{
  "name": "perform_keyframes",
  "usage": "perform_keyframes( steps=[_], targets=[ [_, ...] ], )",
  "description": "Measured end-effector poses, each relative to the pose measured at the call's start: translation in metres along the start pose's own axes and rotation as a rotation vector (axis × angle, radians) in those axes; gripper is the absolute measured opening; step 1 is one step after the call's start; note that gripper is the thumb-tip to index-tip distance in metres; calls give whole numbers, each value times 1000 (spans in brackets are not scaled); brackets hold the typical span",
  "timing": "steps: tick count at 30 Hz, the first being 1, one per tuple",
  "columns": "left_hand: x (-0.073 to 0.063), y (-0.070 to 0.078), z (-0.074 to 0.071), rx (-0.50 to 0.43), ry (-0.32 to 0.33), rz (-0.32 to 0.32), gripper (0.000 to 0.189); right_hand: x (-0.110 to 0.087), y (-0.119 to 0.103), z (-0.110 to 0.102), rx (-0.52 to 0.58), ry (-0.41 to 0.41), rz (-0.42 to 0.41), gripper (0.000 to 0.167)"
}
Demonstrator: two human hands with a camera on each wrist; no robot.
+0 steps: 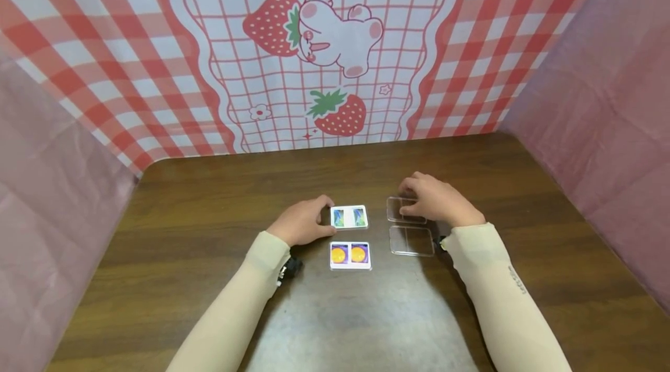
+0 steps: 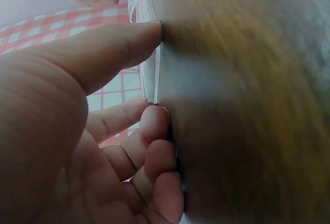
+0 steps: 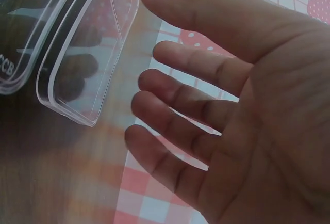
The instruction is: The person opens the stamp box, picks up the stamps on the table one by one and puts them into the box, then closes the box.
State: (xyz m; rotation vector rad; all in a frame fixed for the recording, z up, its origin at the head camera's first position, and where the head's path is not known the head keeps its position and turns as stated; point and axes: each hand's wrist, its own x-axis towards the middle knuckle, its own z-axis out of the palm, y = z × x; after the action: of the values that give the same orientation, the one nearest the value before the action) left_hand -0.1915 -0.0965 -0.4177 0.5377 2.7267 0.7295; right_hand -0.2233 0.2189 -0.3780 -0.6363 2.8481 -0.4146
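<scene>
Thumb and index finger of my left hand (image 1: 300, 222) hold the left corners of a flat white card set (image 1: 349, 217) with two blue-green pictures. In the left wrist view its thin edge (image 2: 157, 77) shows between thumb and fingers. Just nearer lies a like set (image 1: 350, 256) with orange and purple pictures, untouched. My right hand (image 1: 438, 199) hovers over the farther of two clear plastic cases (image 1: 394, 209). Its fingers are spread apart and grip nothing; in the right wrist view a gap shows between the fingertips and that case (image 3: 85, 74). The nearer clear case (image 1: 412, 242) lies beside the right wrist.
Everything lies on a brown wooden table (image 1: 209, 186). A strawberry-patterned red and white cloth (image 1: 324, 70) hangs along the back edge, and pink cloths (image 1: 591, 87) hang at both sides. Each wrist wears a small dark device (image 1: 290, 268).
</scene>
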Motion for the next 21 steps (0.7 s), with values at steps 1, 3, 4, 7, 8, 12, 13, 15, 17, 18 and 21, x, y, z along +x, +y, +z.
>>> perform_keyframes(
  steps=[1, 3, 4, 7, 8, 12, 13, 15, 17, 18, 21],
  targets=[
    [0, 0, 0, 1, 0, 0, 58, 0, 0, 0, 0, -6, 1, 43],
    [0, 0, 0, 3, 0, 1, 58, 0, 1, 1, 2, -13, 2, 43],
    [0, 0, 0, 3, -1, 0, 58, 0, 1, 1, 4, -16, 2, 43],
    [-1, 1, 0, -1, 0, 0, 57, -1, 2, 2, 11, -19, 12, 42],
    [-1, 1, 0, -1, 0, -1, 57, -1, 2, 2, 13, -18, 13, 42],
    [-1, 2, -1, -6, -3, -2, 56, -2, 2, 3, 23, -27, 24, 43],
    [-1, 2, -1, -6, -4, -3, 56, -2, 2, 3, 26, -31, 25, 43],
    [-1, 2, 0, -6, -5, -2, 56, -2, 3, 3, 27, -42, 25, 44],
    [-1, 2, 0, -6, -6, -2, 57, -2, 3, 3, 26, -55, 21, 45],
    [-1, 2, -1, -5, -6, -2, 57, -1, 3, 3, 24, -61, 22, 46],
    [-1, 2, -1, -4, -9, 0, 58, -1, 3, 4, 20, -73, 23, 48]
  ],
)
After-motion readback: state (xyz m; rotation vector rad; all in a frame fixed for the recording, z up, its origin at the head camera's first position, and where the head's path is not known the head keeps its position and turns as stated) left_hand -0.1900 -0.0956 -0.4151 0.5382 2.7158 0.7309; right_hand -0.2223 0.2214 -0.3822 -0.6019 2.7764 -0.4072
